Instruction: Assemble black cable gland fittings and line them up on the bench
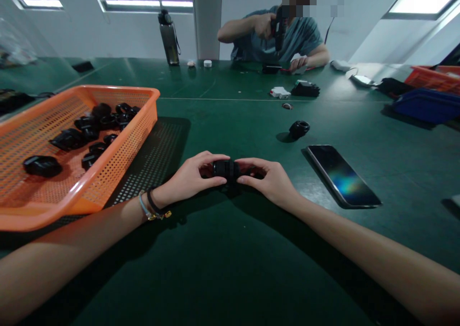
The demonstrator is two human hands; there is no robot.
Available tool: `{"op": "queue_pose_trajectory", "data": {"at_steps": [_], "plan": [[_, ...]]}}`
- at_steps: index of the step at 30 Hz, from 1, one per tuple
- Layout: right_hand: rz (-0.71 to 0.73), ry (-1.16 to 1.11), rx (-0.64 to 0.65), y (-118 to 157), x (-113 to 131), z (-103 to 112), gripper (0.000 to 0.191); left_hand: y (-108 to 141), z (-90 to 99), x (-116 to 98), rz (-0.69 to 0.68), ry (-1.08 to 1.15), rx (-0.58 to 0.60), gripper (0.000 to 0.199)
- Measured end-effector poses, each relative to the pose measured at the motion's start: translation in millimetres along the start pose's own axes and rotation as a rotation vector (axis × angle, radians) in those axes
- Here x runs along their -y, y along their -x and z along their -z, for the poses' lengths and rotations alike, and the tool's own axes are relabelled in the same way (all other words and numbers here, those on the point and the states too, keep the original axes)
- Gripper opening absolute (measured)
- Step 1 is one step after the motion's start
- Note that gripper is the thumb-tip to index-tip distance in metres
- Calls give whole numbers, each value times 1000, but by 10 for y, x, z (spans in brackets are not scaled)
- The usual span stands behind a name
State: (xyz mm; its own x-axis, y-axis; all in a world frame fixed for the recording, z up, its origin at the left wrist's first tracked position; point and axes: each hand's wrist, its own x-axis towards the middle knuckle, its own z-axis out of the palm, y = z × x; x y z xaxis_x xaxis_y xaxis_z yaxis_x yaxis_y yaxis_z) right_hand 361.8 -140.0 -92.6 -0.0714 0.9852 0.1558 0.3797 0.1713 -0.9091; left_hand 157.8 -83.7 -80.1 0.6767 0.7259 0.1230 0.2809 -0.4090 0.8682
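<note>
Here, to the right of the orange basket [118, 156], left hand [190, 176] and right hand [275, 180] clamp their fingers around a black part [223, 169].

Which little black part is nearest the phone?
The lone black part just beyond the phone; others are in the orange basket or between left hand and right hand.

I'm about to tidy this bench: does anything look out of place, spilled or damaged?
Nothing looks spilled or damaged. One small, round black part lies apart on the green tabletop, beyond the glossy black smartphone, while similar-looking black parts sit in the orange perforated plastic basket. Possibly deliberate.
</note>
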Motion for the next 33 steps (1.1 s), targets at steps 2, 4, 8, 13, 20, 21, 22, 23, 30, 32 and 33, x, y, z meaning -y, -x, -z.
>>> {"op": "queue_pose_trajectory", "data": {"at_steps": [2,4,8,13,20,21,22,23,30,32,33], "plan": [[-5,-2,1,-3,-5,-1,32,3,-1,3,-3,-6,-3,40],[-9,-3,2,-5,-7,-3,32,4,-4,5,-4,-4,-4,40],[-17,-5,3,-5,-5,-4,33,-3,-11,7,-1,11,0,41],[-6,-1,-3,0,-9,-4,31,-11,-7,1,10,31,6,40],[-12,-2,2,1,-5,-3,31,-9,-5,14,5,33,5,41],[-11,-1,2,0,-5,-3,31,-9,-6,17,3,33,4,40],[-11,1,2,0,-4,-2,30,-10,-6,19,1,34,4,40],[-12,2,3,1,-4,-1,30,-10,-6,19,0,38,4,40],[29,29,30,8,-9,27,37,2,-2,9,2,38,6,40],[50,51,20,5,-10,31,34,5,-2,11,3,33,10,40],[55,60,13,3,-10,30,31,5,-2,12,3,33,13,40]]}}
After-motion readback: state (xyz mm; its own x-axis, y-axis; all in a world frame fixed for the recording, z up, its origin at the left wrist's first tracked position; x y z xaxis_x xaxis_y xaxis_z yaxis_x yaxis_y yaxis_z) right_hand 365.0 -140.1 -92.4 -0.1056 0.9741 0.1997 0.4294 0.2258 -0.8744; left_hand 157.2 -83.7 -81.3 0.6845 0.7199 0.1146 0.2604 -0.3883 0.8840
